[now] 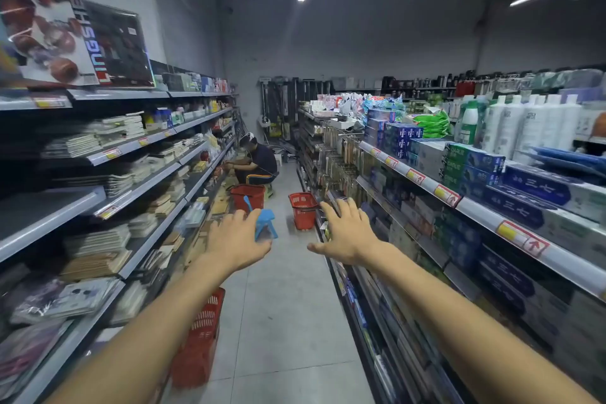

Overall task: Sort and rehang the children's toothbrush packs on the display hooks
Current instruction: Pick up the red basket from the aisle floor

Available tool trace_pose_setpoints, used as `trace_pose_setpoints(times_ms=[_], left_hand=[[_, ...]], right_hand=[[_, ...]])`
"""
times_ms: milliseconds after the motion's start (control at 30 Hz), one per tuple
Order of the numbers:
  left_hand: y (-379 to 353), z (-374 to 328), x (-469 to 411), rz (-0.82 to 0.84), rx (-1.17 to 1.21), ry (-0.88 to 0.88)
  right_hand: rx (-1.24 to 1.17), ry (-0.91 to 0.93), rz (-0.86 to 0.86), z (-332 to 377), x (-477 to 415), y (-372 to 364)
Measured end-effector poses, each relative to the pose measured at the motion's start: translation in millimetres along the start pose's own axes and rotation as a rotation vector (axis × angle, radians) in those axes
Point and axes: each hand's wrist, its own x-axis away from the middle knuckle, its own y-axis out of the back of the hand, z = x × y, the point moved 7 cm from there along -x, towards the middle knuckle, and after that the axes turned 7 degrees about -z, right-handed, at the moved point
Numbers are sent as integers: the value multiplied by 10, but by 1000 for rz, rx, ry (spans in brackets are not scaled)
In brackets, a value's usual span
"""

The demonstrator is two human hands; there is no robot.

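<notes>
Both my arms stretch forward over a shop aisle. My left hand (236, 238) is open, palm down, fingers apart, holding nothing. My right hand (348, 230) is open too, fingers spread, close to the right-hand shelving. Hanging packs on display hooks (341, 161) fill a section of the right shelving further down the aisle; they are too small and dim to tell which are children's toothbrush packs. Neither hand touches any pack.
Toothpaste boxes (472, 167) fill the right shelves, notebooks (98, 249) the left shelves. Red baskets stand on the floor: a near one (200, 338), a far one (303, 209), and another (247, 195) by a crouching person (257, 162). A blue stool (265, 223) stands mid-aisle.
</notes>
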Motion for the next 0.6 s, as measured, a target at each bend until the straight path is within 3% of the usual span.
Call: trace_pose_setpoints(times_ms=[267, 600], left_hand=[[-844, 170, -548, 50, 0, 0], [-2113, 1031, -1748, 182, 8, 10]], right_hand=[[-13, -6, 48, -188, -716, -751], [20, -27, 167, -183, -2216, -1862]])
